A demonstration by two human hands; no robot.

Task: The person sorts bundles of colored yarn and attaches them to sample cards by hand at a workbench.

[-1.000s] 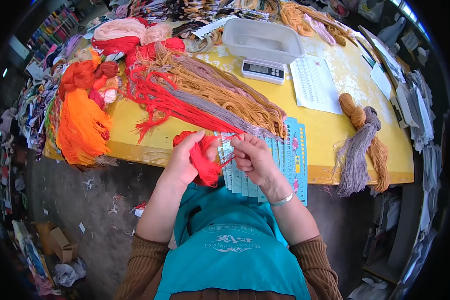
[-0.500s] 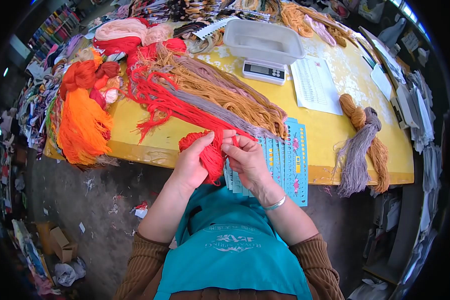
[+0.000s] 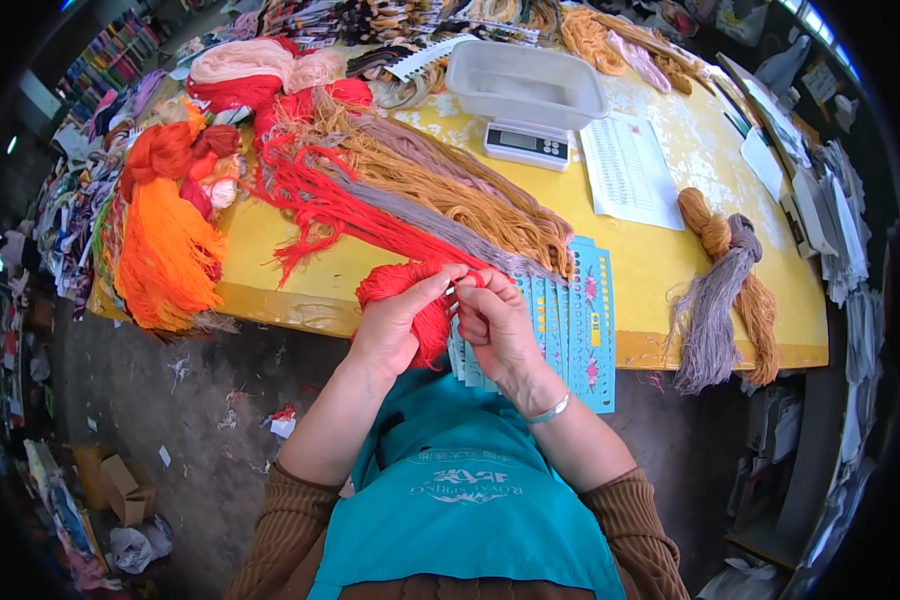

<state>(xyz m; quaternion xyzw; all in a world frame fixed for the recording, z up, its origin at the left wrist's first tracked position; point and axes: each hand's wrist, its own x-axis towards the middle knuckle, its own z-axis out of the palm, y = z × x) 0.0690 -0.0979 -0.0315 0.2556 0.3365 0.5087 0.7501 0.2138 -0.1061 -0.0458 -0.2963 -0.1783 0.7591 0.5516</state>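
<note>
A bunch of red thread (image 3: pixel 428 325) is wrapped by my left hand (image 3: pixel 392 325), whose thumb points toward the right. Close beside it, my right hand (image 3: pixel 495 315) pinches red strands between thumb and forefinger, and the fingertips of both hands nearly meet. Past my hands, long red strands (image 3: pixel 370 220) lie over the yellow table next to grey-purple thread (image 3: pixel 440 222) and golden-brown thread (image 3: pixel 470 195). Blue cards with punched holes (image 3: pixel 590 340) lie under and right of my right hand, overhanging the table's front edge.
Orange thread (image 3: pixel 165 240) hangs over the left edge of the table (image 3: pixel 300 305). A clear plastic tub (image 3: pixel 525 85) sits on a white scale (image 3: pixel 528 145), with a printed sheet (image 3: pixel 630 170) beside it. Grey (image 3: pixel 710 310) and tan skeins (image 3: pixel 760 320) hang off the right front edge.
My fingertips have shifted slightly and the red strands between them are bunched tighter. The red bunch in my left hand looks rounder and sits a little differently.
</note>
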